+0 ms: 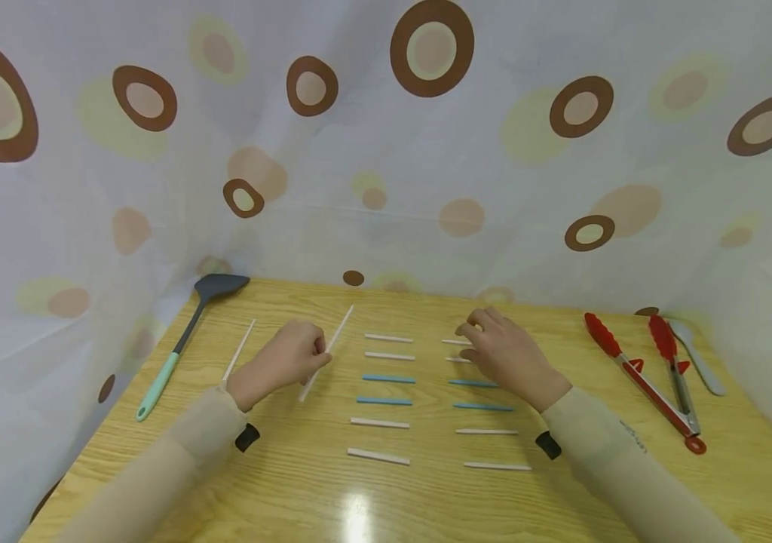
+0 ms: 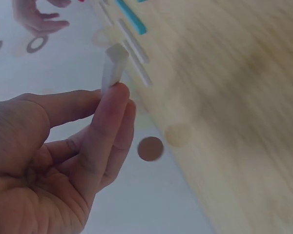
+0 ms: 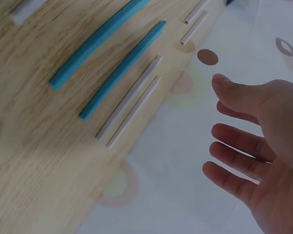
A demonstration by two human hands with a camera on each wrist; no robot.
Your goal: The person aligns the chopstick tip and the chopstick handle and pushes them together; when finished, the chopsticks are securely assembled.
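My left hand (image 1: pixel 289 353) pinches a long white stick (image 1: pixel 341 330) between thumb and fingertips; it slants from upper right to lower left in the head view. In the left wrist view the blunt, squared end of this white stick (image 2: pixel 115 61) points up past the fingertips. My right hand (image 1: pixel 504 354) hovers over the back of the right-hand column of short sticks, partly covering white ones. The right wrist view shows its fingers (image 3: pixel 229 180) spread and loosely bent, with nothing between them. Blue sticks (image 1: pixel 473 383) lie just in front of that hand.
Short white sticks (image 1: pixel 379 456) and blue sticks (image 1: pixel 384 401) lie in two columns on the wooden table (image 1: pixel 277 483). Left are another white stick (image 1: pixel 240 349) and a spatula with mint handle (image 1: pixel 158 385). Right are red-tipped tongs (image 1: pixel 650 385) and a grey utensil (image 1: pixel 698 358). A patterned curtain (image 1: pixel 386 151) stands behind.
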